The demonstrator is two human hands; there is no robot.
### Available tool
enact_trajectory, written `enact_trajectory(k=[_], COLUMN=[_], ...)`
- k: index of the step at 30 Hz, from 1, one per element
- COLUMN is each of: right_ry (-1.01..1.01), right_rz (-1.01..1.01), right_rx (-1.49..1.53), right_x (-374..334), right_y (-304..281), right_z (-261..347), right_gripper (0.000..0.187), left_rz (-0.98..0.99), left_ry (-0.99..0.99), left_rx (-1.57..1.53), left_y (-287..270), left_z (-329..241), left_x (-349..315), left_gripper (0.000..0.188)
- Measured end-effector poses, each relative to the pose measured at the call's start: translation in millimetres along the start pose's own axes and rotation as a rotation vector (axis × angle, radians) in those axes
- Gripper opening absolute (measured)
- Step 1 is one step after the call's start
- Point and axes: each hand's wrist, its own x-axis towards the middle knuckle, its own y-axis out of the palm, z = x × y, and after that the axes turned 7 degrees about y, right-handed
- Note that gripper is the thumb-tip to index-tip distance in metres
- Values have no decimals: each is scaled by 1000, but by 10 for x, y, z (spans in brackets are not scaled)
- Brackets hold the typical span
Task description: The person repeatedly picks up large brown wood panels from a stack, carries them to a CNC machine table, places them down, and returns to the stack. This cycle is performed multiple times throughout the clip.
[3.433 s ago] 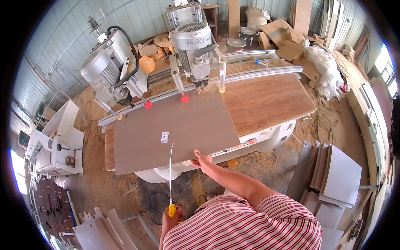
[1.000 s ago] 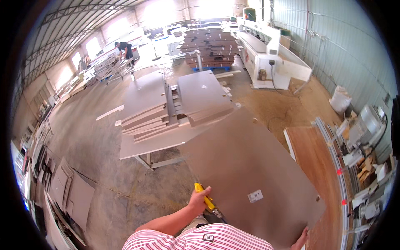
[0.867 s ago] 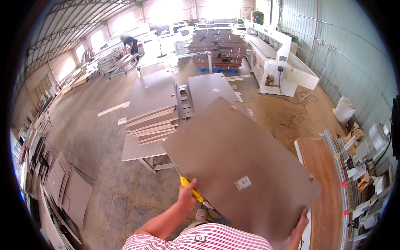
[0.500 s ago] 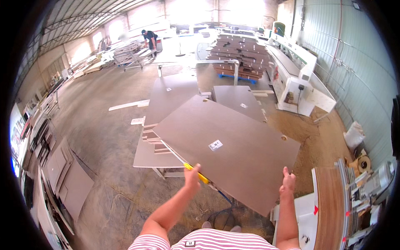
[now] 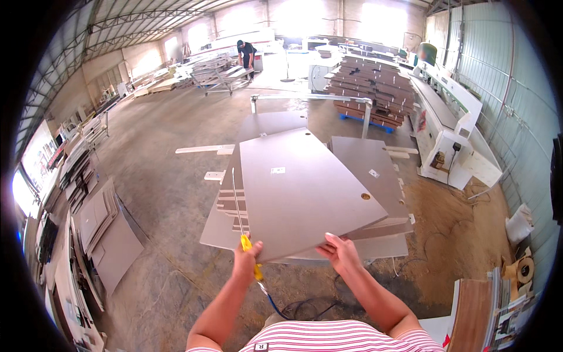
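Observation:
My left hand (image 5: pixel 245 262) is closed round a yellow air blow gun (image 5: pixel 246 241). Its long thin nozzle points away from me along the left edge of a flat brown-grey panel (image 5: pixel 299 199), and a blue hose (image 5: pixel 274 305) trails from its lower end. That hand is also against the panel's near left corner. On the near edge, further right, my right hand (image 5: pixel 341 253) grips the same panel with the thumb on top. The panel carries a small white label (image 5: pixel 278 171) and two round holes. It lies over other panels (image 5: pixel 366 167) on a work table, partly covering them.
A metal rail (image 5: pixel 311 97) spans the table's far side. Brown boards (image 5: pixel 375 88) are stacked on a blue pallet behind it. A white machine (image 5: pixel 451 123) stands at right, panels (image 5: pixel 108 229) lean at left. A person (image 5: pixel 246 58) bends over boards far off.
The panel has turned and come down onto the table's panels. My right hand has moved left along to its near edge. The blow gun's nozzle now points more directly away from me.

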Motion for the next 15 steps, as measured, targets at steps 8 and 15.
enact_trajectory(k=[8,15], right_ry=[344,314], right_rz=[-17,82], right_rx=[106,-43], right_x=[1672,1383], right_y=[861,-24], right_z=[-150,-1046], right_gripper=[25,25], left_rz=[143,309], left_ry=[243,473], left_rx=[905,1509], left_y=[-591,-1107], left_z=[-424,341], left_x=[2252,3415], left_gripper=[44,53])
